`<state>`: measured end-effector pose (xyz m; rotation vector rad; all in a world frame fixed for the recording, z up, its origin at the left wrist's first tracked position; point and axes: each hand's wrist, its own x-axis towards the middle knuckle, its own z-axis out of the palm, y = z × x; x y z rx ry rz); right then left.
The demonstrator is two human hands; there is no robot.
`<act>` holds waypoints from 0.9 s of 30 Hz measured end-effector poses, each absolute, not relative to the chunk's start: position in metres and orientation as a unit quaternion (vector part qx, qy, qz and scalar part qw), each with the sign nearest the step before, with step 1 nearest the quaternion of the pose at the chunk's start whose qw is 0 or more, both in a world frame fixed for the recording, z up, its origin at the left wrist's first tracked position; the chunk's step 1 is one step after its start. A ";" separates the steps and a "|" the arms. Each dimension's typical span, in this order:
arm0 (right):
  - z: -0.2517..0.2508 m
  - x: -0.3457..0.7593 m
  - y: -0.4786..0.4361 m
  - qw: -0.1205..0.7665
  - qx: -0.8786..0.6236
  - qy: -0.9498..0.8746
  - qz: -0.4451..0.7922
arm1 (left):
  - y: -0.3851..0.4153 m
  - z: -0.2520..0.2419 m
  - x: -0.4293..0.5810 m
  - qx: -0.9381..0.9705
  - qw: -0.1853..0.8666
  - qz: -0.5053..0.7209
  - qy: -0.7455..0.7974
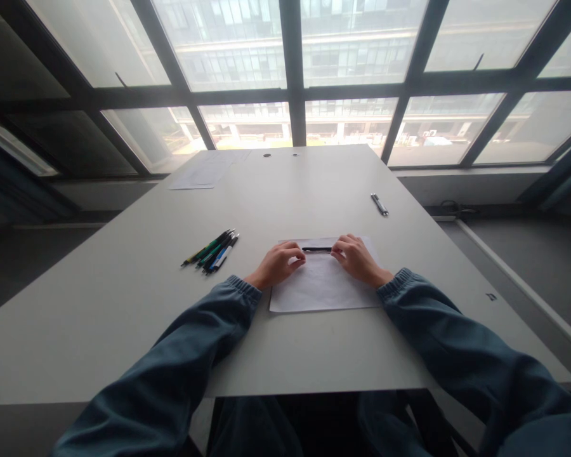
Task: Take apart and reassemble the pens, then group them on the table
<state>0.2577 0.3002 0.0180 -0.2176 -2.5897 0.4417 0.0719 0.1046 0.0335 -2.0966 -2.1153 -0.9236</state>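
Note:
Between my two hands a dark pen (316, 249) lies level, side to side, over the upper part of a white sheet of paper (323, 285). My left hand (282, 262) pinches the pen's left end, fingers curled. At the other end, my right hand (354, 257) pinches it in the same way. Both wrists rest at the paper's sides. To the left of my left hand lies a loose bunch of several pens (212, 252), with black, green, blue and white barrels.
Farther off on the right of the white table (124, 304) lies a small group of pens (379, 204). Some paper sheets (202, 170) lie at the far left. Two small round holes are near the far edge. Large windows (342, 44) stand beyond the table.

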 end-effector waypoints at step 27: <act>0.024 0.260 0.297 0.340 -0.029 -0.915 0.216 | 0.106 0.040 0.074 -0.613 0.109 -0.420 -0.660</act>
